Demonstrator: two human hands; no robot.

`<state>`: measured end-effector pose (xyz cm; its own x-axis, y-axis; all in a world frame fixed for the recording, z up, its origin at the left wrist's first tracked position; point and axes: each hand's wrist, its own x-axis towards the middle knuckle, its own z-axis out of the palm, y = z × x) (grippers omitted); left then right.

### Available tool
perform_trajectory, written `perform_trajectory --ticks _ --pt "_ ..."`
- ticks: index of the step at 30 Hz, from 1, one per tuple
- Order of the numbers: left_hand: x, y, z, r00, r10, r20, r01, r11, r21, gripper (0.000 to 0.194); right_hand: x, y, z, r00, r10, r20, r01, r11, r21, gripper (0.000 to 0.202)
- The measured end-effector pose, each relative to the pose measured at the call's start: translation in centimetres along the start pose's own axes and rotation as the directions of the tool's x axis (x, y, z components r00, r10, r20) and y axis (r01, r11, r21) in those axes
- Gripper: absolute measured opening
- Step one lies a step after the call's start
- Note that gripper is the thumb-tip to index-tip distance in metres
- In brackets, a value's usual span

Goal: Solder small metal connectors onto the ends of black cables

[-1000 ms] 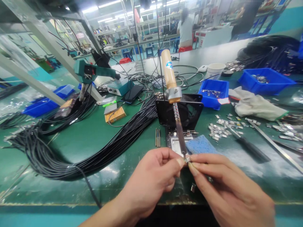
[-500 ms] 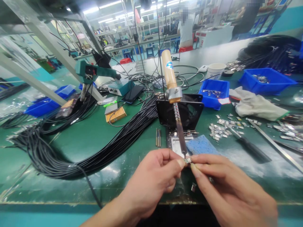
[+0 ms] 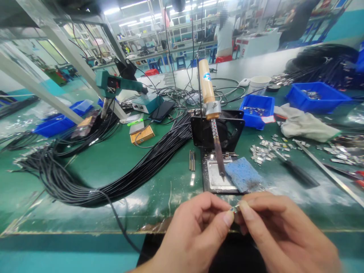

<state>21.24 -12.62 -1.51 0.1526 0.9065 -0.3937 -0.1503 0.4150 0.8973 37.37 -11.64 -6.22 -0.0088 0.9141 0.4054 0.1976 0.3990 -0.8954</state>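
Observation:
My left hand [image 3: 196, 231] and my right hand [image 3: 284, 231] meet at the table's front edge, thumbs and forefingers closed on a small metal connector [image 3: 234, 209] from both sides. Fingertips cover much of the connector, so its fine details are hidden. Just beyond stands a wooden-handled soldering iron [image 3: 208, 87], clamped with its tip pointing down over a shallow metal tray [image 3: 211, 178]. A blue sponge [image 3: 243, 172] lies to the right of the tip. From a bundle of black cables [image 3: 136, 163], one strand runs down over the edge towards my left forearm.
A black fan frame [image 3: 196, 132] stands behind the iron. Loose metal connector shells [image 3: 260, 151], a black-handled screwdriver [image 3: 301, 172] and a glove [image 3: 307, 125] lie right. Blue bins [image 3: 256, 121] stand behind them. A green heat gun [image 3: 119, 85] hangs at left.
Both hands have moved down, away from the iron's tip, still holding the small connector. The view has shifted slightly, and the metal tray under the tip is now uncovered.

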Motion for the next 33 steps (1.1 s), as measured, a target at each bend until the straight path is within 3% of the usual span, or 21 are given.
perform_trajectory --ticks 11,33 --pt "-1.4 -1.4 -0.2 0.996 -0.054 0.071 0.052 0.998 0.034 0.035 -0.8 -0.7 0.0 0.999 -0.016 -0.045 0.019 0.998 0.055 0.010" --pt "-2.3 -1.5 0.4 0.996 -0.081 0.026 0.079 0.994 0.071 0.037 -1.7 -0.9 -0.1 0.999 0.023 -0.030 -0.019 0.992 0.121 0.010"
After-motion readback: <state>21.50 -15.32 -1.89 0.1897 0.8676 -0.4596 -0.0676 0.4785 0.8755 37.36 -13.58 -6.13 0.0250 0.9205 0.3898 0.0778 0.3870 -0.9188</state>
